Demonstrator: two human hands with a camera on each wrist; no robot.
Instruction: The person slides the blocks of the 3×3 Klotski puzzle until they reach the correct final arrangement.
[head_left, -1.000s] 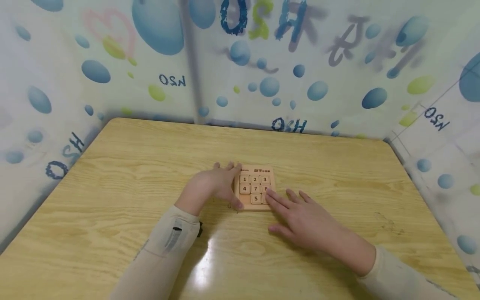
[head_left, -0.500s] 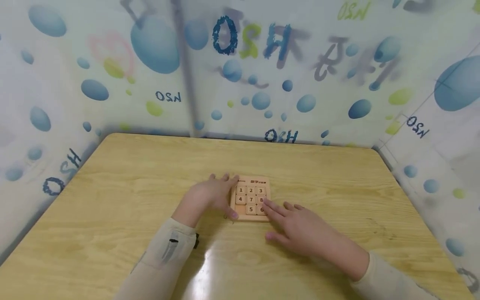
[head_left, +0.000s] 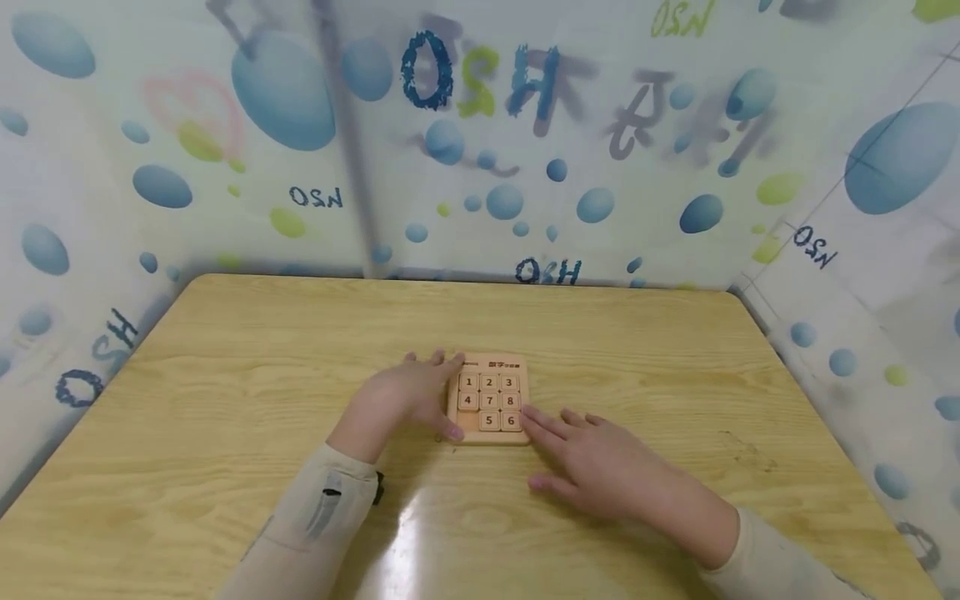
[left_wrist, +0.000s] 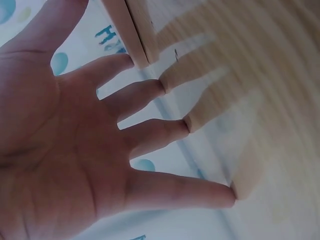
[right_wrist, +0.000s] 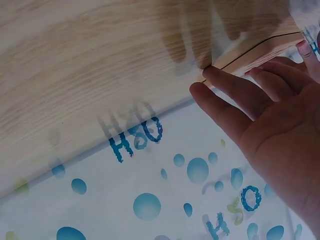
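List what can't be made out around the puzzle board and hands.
Fine lettering on the puzzle board: head view, too small.
Board's upper left corner: head view, covered by the left hand.
Contact between right hand and 6 tile: head view, finger hides the meeting point.
Number tiles: both wrist views, seen too edge-on.
Sleeves: head view, cut off by bottom edge.

Glossy table (head_left: 645, 354) (wood-grained), bubble-printed walls (head_left: 450, 183)

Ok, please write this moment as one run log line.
number puzzle: on table | left hand: touches left edge | right hand: at right edge | tile gap: bottom left
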